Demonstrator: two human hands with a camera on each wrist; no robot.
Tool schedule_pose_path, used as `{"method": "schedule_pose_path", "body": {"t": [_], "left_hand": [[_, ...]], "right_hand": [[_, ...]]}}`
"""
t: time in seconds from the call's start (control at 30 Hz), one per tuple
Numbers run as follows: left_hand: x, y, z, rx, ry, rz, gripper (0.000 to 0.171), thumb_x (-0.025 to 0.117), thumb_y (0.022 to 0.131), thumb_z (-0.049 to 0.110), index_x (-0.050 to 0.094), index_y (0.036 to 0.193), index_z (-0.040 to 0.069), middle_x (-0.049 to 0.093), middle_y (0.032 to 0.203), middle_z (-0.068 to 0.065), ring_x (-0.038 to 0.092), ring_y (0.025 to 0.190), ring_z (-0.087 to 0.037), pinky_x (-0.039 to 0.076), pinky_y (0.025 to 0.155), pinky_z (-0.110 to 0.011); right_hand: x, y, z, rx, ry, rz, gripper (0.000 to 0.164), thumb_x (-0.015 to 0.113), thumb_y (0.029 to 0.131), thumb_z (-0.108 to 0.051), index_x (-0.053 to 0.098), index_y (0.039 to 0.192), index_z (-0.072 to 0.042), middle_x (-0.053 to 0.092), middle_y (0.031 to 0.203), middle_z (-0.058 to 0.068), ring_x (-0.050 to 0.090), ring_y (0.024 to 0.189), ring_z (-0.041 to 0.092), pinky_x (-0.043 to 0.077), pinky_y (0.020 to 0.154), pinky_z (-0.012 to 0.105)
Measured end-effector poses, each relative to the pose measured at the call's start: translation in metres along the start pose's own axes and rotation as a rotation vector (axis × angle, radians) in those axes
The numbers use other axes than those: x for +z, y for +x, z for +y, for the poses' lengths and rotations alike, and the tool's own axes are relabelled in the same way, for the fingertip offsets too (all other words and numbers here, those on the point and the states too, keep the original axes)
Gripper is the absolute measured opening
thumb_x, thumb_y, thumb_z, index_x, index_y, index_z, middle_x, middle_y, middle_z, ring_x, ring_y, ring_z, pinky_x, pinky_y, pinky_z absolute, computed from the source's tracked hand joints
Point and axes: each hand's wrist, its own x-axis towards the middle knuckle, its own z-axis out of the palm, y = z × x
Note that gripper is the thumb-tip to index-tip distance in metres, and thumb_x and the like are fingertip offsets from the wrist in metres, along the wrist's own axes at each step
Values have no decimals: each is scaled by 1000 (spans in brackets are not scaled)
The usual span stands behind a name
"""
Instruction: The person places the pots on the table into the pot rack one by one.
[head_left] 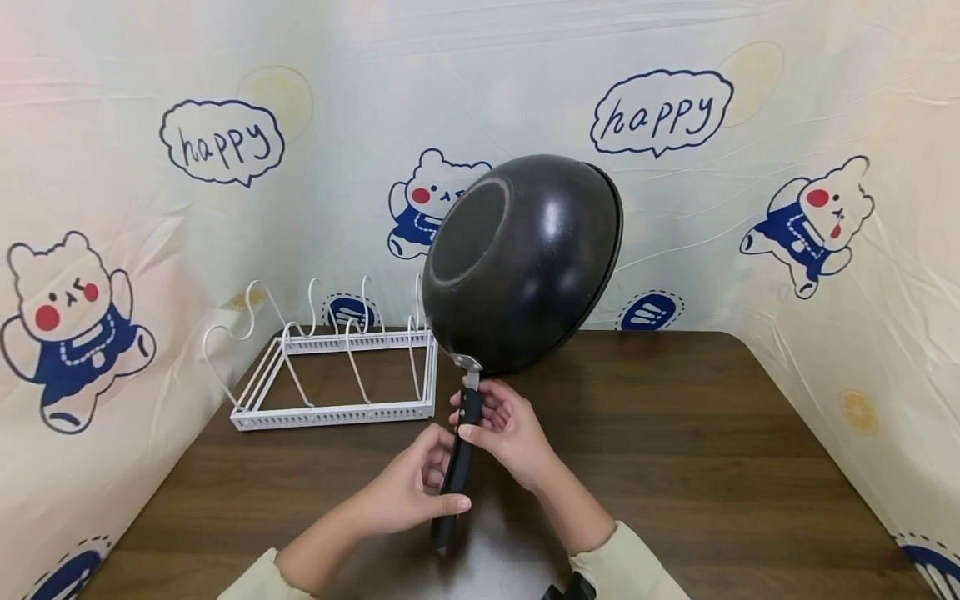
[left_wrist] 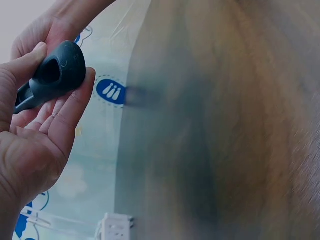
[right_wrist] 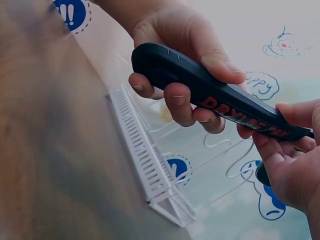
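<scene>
Holding a dark wok [head_left: 540, 258] up over the table [head_left: 675, 467], two hands share its black handle [head_left: 459, 454], one at each end of the grip. The right hand [head_left: 513, 429] pinches the handle's upper part, just below the metal bracket [head_left: 468, 363], with its thumb on the near face and its fingers curled behind. The left hand [head_left: 405, 492] holds the lower part, its thumb and bent fingers around the handle near the free end; both hands are narrowed on it. The wok's bowl rises beyond and above both hands, tilted, with its flat base turned to the left and its rim to the right. Red lettering runs along the handle in the right wrist view. Left of the bowl, at the far left of the table, stands a white rack [head_left: 337, 414] with curved wire dividers. A patterned cloth [head_left: 525, 67] hangs behind.
</scene>
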Motion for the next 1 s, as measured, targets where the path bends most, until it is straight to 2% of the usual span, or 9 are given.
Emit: {"method": "schedule_pose_path", "body": {"t": [0.23, 0.4, 0.63, 0.8, 1.0], "left_hand": [[-16, -3, 5, -13, 71, 40, 56, 80, 81, 12, 41, 120, 0, 59, 92, -11, 65, 79, -17, 57, 75, -32], [-27, -7, 9, -12, 110, 64, 56, 80, 82, 14, 41, 120, 1, 57, 98, -13, 64, 81, -17, 56, 76, -32], [-37, -15, 18, -12, 157, 99, 54, 77, 85, 12, 39, 122, 1, 57, 103, -16, 66, 86, -22, 56, 76, -31], [-40, -23, 19, 2, 143, 107, 54, 74, 87, 7, 35, 122, -1, 55, 108, -19, 67, 92, -19, 57, 78, -32], [-40, -34, 11, 33, 45, 76, 52, 68, 88, -3, 28, 122, -7, 53, 102, -24, 67, 92, -16, 59, 73, -37]], "right_hand": [[10, 17, -2, -18, 9, -48, 48, 64, 84, 14, 45, 128, 13, 55, 120, 35, 64, 102, 39, 53, 90, 31], [21, 28, -6, -10, -8, -71, 45, 65, 84, 14, 47, 125, 11, 56, 122, 33, 64, 104, 37, 52, 93, 34], [35, 41, -10, -46, -52, -125, 47, 64, 84, 15, 47, 128, 8, 57, 119, 33, 65, 102, 38, 52, 93, 35], [44, 46, -13, -45, -122, -164, 50, 66, 85, 13, 47, 130, 6, 59, 118, 29, 66, 101, 31, 52, 91, 32], [54, 47, -6, -35, -234, -173, 44, 69, 84, 10, 51, 123, 3, 64, 113, 21, 68, 95, 27, 54, 86, 26]]}}
